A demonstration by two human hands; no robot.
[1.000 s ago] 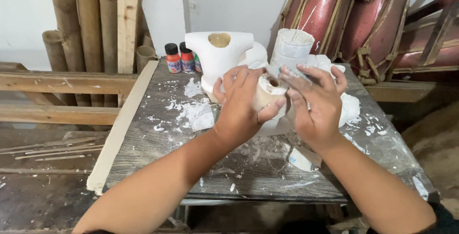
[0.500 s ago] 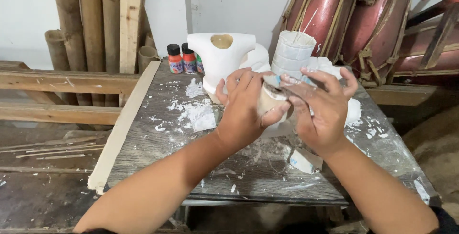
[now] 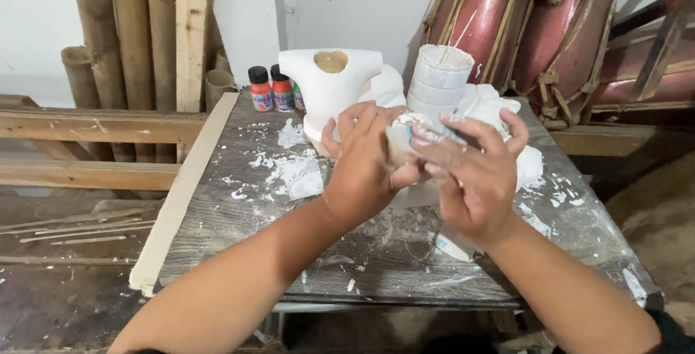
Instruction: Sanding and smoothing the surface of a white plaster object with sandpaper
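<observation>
At the back left of the worktop (image 3: pixel 362 253) stand three small paint bottles (image 3: pixel 272 89) with black caps: two orange-red with pale label bands, and a third, greenish, half hidden behind the white plaster mould (image 3: pixel 329 86). That mould is a broad, shouldered shape with a tan hollow on top. Just right of it stands a stack of white cups (image 3: pixel 438 75), round and ribbed, with crumpled white cloth (image 3: pixel 499 108) behind it.

Half a second ago my hands sat a little lower and the tan side of the piece showed between them; now they have lifted slightly and turned, and my right hand (image 3: pixel 474 173) covers more of it.

The small plaster piece (image 3: pixel 405 137) is pale, whitish with a grey-blue streak, rounded, mostly hidden. It is held above the middle of the worktop, in front of the mould. My left hand (image 3: pixel 365 169) wraps it from the left, fingers (image 3: pixel 362 119) curled closed over its top. My right-hand fingers are spread and pressed against its right side, dusted white.

White plaster flecks (image 3: pixel 297 173) lie scattered on the grey wood.
</observation>
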